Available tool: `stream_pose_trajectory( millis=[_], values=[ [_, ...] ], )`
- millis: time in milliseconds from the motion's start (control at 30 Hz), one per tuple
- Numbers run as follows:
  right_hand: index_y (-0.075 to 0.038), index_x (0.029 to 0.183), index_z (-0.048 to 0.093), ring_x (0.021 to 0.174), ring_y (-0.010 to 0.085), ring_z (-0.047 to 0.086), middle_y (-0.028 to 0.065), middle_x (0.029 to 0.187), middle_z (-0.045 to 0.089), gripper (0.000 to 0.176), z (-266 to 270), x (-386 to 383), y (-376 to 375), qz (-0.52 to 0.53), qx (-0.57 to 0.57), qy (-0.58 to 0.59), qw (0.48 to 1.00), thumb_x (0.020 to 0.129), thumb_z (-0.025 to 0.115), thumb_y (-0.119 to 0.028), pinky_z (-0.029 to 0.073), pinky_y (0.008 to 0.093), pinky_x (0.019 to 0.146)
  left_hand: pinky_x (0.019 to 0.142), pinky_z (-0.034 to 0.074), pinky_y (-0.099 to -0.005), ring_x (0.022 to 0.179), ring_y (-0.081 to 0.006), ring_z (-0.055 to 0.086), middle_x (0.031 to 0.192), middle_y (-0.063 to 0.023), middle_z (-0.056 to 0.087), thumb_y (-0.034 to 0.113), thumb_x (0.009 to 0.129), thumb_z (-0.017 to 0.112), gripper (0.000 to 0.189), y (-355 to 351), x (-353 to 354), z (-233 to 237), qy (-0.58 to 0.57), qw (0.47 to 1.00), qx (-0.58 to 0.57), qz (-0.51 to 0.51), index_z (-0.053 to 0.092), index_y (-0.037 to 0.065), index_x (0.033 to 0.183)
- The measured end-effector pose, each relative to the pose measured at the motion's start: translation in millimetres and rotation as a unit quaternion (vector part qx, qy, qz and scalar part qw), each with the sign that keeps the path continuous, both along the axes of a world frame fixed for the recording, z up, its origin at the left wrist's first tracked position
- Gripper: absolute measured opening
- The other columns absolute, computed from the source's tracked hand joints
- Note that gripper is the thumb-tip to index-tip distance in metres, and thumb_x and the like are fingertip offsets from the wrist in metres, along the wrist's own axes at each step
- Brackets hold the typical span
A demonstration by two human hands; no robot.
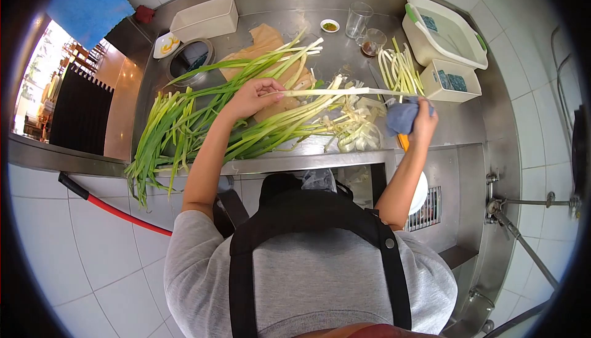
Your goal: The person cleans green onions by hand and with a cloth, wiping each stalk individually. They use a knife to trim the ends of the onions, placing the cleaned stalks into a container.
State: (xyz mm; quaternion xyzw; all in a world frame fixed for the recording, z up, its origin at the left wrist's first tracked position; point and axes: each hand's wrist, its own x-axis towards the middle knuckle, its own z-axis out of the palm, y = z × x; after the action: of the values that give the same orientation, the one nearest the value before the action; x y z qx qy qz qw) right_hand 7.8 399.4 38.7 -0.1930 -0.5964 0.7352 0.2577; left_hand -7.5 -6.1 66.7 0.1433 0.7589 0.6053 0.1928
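My left hand (255,99) is closed in a pinch round a spring onion (326,92), which lies crosswise in the air with its white end to the right. My right hand (425,122) is closed on a blue-grey cloth (401,118). A thin pale strip runs from the onion's white end to my right fingers. Just below the cloth shows an orange handle (404,142); what it belongs to is partly hidden. Under my left arm lies a big heap of spring onions (178,125). Peeled skins (358,132) are piled between the hands, near the counter's front edge.
Trimmed stalks (400,70) lie at the right, beside a white tub (452,45) and a smaller bin (452,82) with blue-green items. Glasses (359,19), a small sauce dish (330,26), a cream tray (205,19) and a steel bowl (191,61) stand farther back. A sink (452,172) is at front right.
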Motion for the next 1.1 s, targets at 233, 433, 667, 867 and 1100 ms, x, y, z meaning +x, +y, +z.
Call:
stream_pose_trajectory(
  millis=[233, 433, 667, 867, 1100],
  values=[
    [0.003, 0.092, 0.062, 0.069, 0.0139, 0.055, 0.0058, 0.077, 0.059, 0.024, 20, 18, 22, 0.072, 0.026, -0.043, 0.996, 0.082, 0.062, -0.020, 0.046, 0.0279, 0.063, 0.067, 0.042, -0.0199, 0.073, -0.0064, 0.052, 0.081, 0.0001, 0.056, 0.012, 0.085, 0.062, 0.019, -18, -8, -21, 0.139, 0.977, -0.146, 0.069, 0.055, 0.002, 0.099],
    [0.010, 0.100, 0.060, 0.080, 0.0299, 0.063, 0.0230, 0.088, 0.064, 0.072, -3, 18, -12, 0.327, 0.486, -0.315, 0.747, 0.067, 0.071, -0.052, 0.049, 0.0346, 0.072, 0.056, 0.039, -0.0173, 0.064, -0.0035, 0.049, 0.086, -0.0012, 0.056, 0.011, 0.089, 0.056, 0.020, 12, -4, -11, 0.173, 0.981, -0.032, 0.076, 0.052, 0.001, 0.105],
    [0.004, 0.114, 0.056, 0.100, 0.0329, 0.059, 0.0251, 0.105, 0.060, 0.061, -5, 5, -39, 0.364, 0.392, -0.273, 0.800, 0.074, 0.067, -0.041, 0.044, 0.0337, 0.086, 0.050, 0.039, -0.0172, 0.056, -0.0038, 0.047, 0.084, -0.0034, 0.062, 0.015, 0.093, 0.047, 0.023, 36, -2, 11, 0.086, 0.994, 0.000, 0.073, 0.054, -0.001, 0.109],
    [-0.005, 0.131, 0.044, 0.116, 0.0208, 0.047, 0.0154, 0.125, 0.052, 0.055, -5, 10, -70, 0.469, 0.218, -0.094, 0.851, 0.082, 0.063, -0.022, 0.033, 0.0284, 0.098, 0.059, 0.042, -0.0192, 0.067, -0.0051, 0.051, 0.089, -0.0038, 0.063, 0.010, 0.091, 0.046, 0.026, 51, -2, 4, 0.024, 0.995, 0.091, 0.021, 0.054, -0.002, 0.114],
    [-0.002, 0.095, 0.063, 0.081, 0.0092, 0.056, 0.0038, 0.086, 0.065, 0.020, 5, 8, -137, 0.409, 0.107, 0.019, 0.906, 0.084, 0.064, -0.018, 0.044, 0.0240, 0.077, 0.072, 0.045, -0.0204, 0.083, -0.0055, 0.056, 0.091, -0.0034, 0.061, 0.000, 0.085, 0.051, 0.020, 79, 4, -12, 0.052, 0.990, 0.129, 0.008, 0.055, 0.000, 0.105]
  ],
)
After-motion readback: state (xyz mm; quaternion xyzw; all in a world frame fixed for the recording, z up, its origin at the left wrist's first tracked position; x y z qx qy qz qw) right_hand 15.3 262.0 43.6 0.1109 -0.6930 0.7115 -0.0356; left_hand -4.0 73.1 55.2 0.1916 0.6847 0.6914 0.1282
